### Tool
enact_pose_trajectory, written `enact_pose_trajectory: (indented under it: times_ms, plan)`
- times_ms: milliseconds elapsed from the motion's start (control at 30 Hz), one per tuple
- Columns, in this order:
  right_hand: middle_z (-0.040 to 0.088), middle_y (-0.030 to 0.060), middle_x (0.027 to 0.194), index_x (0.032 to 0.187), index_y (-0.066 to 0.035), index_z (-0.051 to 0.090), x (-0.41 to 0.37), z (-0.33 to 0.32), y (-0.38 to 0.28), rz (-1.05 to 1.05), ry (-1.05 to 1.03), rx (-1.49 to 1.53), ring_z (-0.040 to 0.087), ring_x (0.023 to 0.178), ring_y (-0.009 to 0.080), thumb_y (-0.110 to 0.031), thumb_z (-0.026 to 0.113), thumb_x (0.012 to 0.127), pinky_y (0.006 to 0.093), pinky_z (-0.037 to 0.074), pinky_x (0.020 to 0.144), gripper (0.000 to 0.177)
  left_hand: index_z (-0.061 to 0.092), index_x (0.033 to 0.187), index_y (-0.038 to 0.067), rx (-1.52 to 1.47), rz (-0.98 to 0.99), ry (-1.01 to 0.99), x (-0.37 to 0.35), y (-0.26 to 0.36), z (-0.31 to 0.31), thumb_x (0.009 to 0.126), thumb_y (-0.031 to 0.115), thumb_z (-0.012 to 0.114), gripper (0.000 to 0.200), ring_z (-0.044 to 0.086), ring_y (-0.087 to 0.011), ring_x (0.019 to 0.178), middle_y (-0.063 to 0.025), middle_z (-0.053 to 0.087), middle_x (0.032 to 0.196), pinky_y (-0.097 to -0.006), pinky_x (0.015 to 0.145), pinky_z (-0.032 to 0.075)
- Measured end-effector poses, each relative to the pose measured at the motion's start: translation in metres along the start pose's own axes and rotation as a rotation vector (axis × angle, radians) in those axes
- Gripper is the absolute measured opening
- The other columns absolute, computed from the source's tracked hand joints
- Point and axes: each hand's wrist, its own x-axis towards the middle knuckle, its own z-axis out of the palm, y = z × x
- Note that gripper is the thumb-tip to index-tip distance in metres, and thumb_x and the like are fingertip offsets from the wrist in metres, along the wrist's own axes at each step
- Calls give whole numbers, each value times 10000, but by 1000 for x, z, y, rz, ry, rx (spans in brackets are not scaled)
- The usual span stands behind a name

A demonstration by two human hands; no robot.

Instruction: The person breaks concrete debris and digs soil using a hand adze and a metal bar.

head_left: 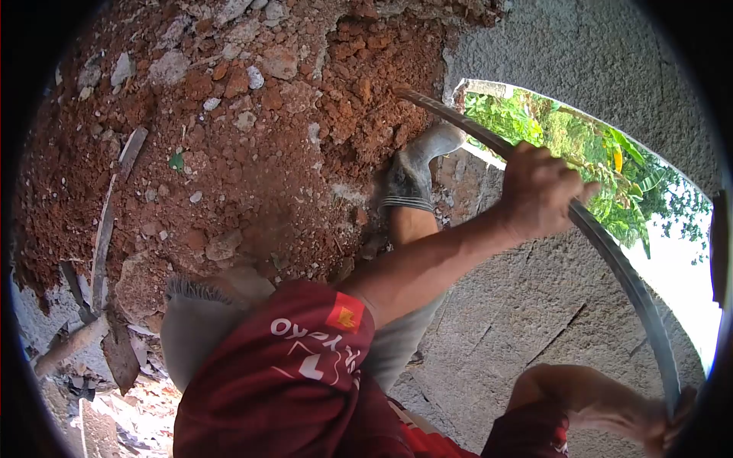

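A long metal digging bar [630,282] runs from the right side into the upper middle, looking bent through the wide lens. My left hand [544,189] is wrapped round its middle part, with the thumb on the right. At the lower right my right hand [666,429] is closed round the bar's near end, partly dark and blurred. The far tip of the bar is against loose red soil [366,91] in a hollow beside the wall. Below the tip is a foot in a grey boot [412,172].
Rough grey concrete wall [489,328] fills the right side, with an opening showing green plants [565,137]. Rubble and stones [168,69] cover the red ground. Wooden strips [103,229] lie at the left. A grey-clothed knee [191,328] is close to the rubble.
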Motion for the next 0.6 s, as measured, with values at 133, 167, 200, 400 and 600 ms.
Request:
enact_pose_trajectory:
  times_ms: [133, 167, 200, 400, 600]
  plan:
    - [330, -44, 442, 577, -163, 360, -115, 76, 160, 93, 66, 133, 254, 365, 91, -461, 457, 970, 294, 257, 462, 502, 459, 578, 49, 215, -204, -474, -64, -198, -68, 803, 191, 701, 359, 504, -276, 681, -93, 469, 619, -438, 702, 395]
    - [357, -41, 450, 586, -142, 384, -144, 85, 145, 147, 45, 104, 314, 382, 93, -547, 495, 932, 313, 272, 487, 544, 455, 602, 50, 138, -158, -364, -74, -201, -77, 810, 161, 687, 331, 497, -304, 661, -99, 454, 611, -444, 734, 406]
    - [383, -42, 458, 586, -151, 405, -171, 91, 134, 213, -69, 129, 340, 426, 106, -566, 525, 905, 310, 284, 555, 536, 446, 618, 51, 134, -174, -297, -88, -199, -85, 821, 138, 665, 311, 481, -317, 647, -106, 453, 618, -439, 769, 411]
    - [548, 38, 532, 582, -104, 514, -301, 83, 49, 771, -136, -320, 600, 599, 238, -614, 555, 864, 509, 423, 959, 585, 438, 621, 52, 154, -95, -336, -135, -178, -118, 818, 58, 668, 303, 448, -289, 648, -100, 411, 629, -451, 802, 417]
    - [542, 3, 581, 600, -110, 481, -258, 59, 32, 477, 4, -238, 538, 595, 149, -459, 498, 898, 438, 416, 852, 460, 451, 600, 50, 71, -25, -240, -92, -144, -72, 817, 188, 707, 364, 466, -278, 668, -113, 468, 649, -438, 733, 405]
